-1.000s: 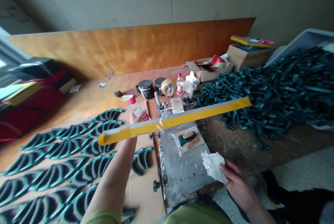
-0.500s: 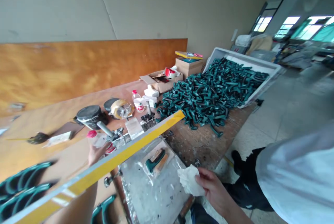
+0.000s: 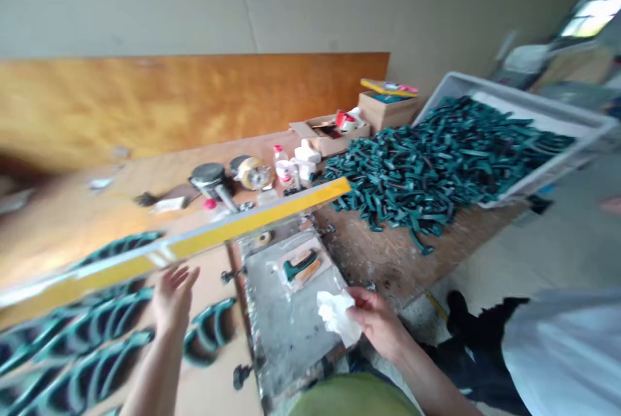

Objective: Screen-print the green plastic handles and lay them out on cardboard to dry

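My left hand (image 3: 173,293) is raised below a long yellow bar (image 3: 272,214), fingers apart, with nothing in it. Rows of dark green curved handles (image 3: 99,354) lie on the board around and beneath it, somewhat blurred. My right hand (image 3: 376,319) pinches a crumpled white tissue (image 3: 337,314) over the front edge of a grey, plastic-covered plate (image 3: 286,332). On that plate, a single green handle (image 3: 299,265) rests in a light-coloured holder. The bar hides part of the bench behind it, including most of a red-capped bottle (image 3: 209,204).
A large heap of green handles (image 3: 402,176) spills from a tilted grey crate (image 3: 514,96) at the right. Tape rolls (image 3: 255,174), a black tub (image 3: 209,176) and cardboard boxes (image 3: 388,110) stand along the back. Another person in a light shirt (image 3: 567,345) is at the right.
My left hand has come away from the red-capped bottle, back toward me below the yellow bar. My right hand still holds the tissue. The view has turned left.
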Demonstrator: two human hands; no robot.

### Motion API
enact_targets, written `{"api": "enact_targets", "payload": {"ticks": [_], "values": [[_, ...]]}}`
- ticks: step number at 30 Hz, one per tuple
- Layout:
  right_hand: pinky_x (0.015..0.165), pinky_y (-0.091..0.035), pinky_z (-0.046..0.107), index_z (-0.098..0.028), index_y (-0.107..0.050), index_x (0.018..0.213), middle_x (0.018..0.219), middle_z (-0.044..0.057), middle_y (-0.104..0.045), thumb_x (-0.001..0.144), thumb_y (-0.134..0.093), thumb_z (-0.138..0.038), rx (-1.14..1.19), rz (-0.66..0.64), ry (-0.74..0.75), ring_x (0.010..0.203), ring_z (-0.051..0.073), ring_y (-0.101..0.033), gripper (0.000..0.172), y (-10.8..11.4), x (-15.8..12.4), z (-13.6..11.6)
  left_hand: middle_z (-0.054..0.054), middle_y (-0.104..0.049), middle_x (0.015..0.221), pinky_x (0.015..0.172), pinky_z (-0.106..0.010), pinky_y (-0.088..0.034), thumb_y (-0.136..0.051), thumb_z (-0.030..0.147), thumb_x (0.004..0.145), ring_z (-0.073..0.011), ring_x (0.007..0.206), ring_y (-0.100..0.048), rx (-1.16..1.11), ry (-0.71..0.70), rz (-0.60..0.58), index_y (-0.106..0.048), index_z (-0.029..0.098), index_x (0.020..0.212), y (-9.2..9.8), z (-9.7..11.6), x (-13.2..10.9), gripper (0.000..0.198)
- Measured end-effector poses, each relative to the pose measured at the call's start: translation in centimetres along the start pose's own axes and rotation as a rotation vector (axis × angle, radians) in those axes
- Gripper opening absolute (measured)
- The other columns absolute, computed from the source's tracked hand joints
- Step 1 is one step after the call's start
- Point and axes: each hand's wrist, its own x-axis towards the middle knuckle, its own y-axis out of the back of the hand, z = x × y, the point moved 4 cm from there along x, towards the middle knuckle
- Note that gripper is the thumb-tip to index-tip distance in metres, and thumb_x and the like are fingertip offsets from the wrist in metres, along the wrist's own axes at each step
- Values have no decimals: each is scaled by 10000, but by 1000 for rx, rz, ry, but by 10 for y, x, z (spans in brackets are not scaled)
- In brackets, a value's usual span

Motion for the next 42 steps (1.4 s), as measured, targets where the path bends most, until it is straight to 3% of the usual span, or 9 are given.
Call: {"api": "enact_targets", "payload": {"ticks": [4,11,17,23,28,34,37,40,42], "values": [[783,-509,330,-208,-741,937,882,44,-747,550,-892,-285,-110,-20,-100,825,205,-671,423,9,8,-3,-66,-685,951,894,-410,-507,-747,491,625,-238,924,-662,111,19,166,-611,184,1066,50,-15,-57,555],[756,-528,340,-195,-747,852,811,50,-743,550,-901,-318,-219,-61,-187,777,214,-673,360,17,27,-2,-40,-672,793,737,-338,-502,-602,541,751,-226,752,-646,411,127,195,-633,205,936,71,-57,-139,384],[703,-538,276,-215,-718,798,818,19,-736,540,-906,-320,-235,-62,-166,782,183,-664,336,15,34,-5,-102,-695,870,809,-393,-482,-572,445,783,-294,891,-664,590,326,227,-577,215,867,65,-87,-148,245],[731,-560,324,-254,-682,840,862,-2,-737,568,-890,-332,-217,-52,-160,797,208,-678,351,22,33,-4,-213,-705,937,881,-489,-460,-615,447,736,-391,1036,-638,626,514,265,-520,217,769,66,-92,-135,251],[785,-564,378,-259,-691,887,911,20,-743,576,-880,-332,-240,-19,-105,855,247,-686,371,26,31,-5,-156,-678,785,819,-487,-499,-616,365,698,-367,956,-668,443,499,275,-445,228,677,66,-71,-134,219],[774,-539,354,-212,-727,942,945,69,-750,595,-857,-415,-407,37,104,895,267,-676,422,19,34,-13,24,-562,705,609,-316,-546,-611,446,686,-163,646,-643,24,369,163,-409,231,806,48,-15,-163,318],[798,-523,333,-214,-736,964,1001,80,-746,647,-826,-427,-528,12,240,934,262,-667,392,10,35,-19,59,-505,695,491,-230,-470,-643,369,644,-90,524,-524,-204,361,-30,-465,227,886,21,22,-191,333],[831,-513,332,-229,-736,1010,1069,81,-732,730,-762,-412,-672,-54,357,965,255,-662,335,-7,32,-27,68,-460,689,392,-164,-300,-654,265,642,-43,457,-394,-504,436,-293,-521,225,922,-9,61,-222,312],[848,-507,331,-238,-735,1033,1084,73,-727,781,-711,-389,-760,-80,443,964,244,-663,294,-20,27,-34,71,-454,693,371,-154,-225,-658,223,638,-28,437,-345,-616,489,-394,-534,229,906,-23,82,-238,295]]}}
